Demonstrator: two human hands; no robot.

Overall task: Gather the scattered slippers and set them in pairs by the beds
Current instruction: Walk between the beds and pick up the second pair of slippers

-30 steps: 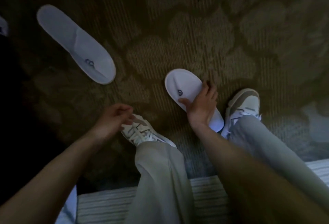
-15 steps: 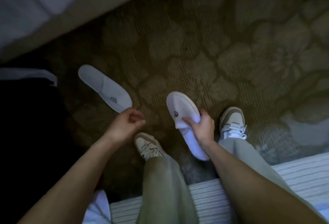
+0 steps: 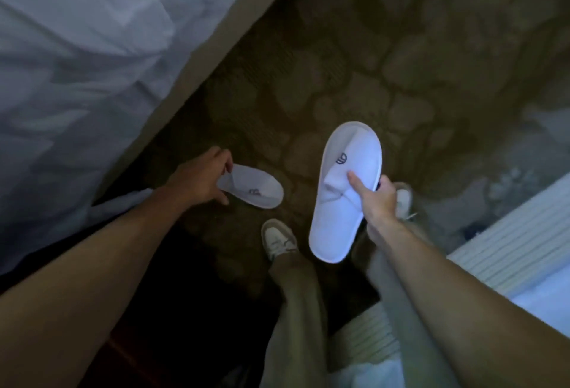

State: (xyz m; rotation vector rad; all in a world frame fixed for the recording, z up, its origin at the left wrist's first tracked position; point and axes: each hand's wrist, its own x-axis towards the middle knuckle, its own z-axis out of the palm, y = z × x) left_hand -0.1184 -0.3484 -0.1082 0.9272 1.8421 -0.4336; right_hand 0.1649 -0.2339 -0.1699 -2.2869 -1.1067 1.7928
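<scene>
While my right hand (image 3: 377, 202) already carries one white slipper (image 3: 342, 193) clear of the carpet, pinched at the edge of its upper between thumb and fingers (image 3: 354, 180), my left hand (image 3: 200, 179) is down at the second slipper (image 3: 256, 191), which lies flat on the patterned carpet (image 3: 370, 63) close to the bed (image 3: 77, 63) on my left. So I judge the step in hand to be the gathering of a pair: one is secured, the other is being taken. My left fingers are spread around its heel end, and I cannot tell whether they have closed on it yet. The next move calls for a firm pinch on that thin, floppy sole, then laying both side by side against the bed, toes the same way. Both slippers are soft white terry with closed toes and a small dark logo on the upper; the held one hangs toe away from me, its upper creased where I grip.
</scene>
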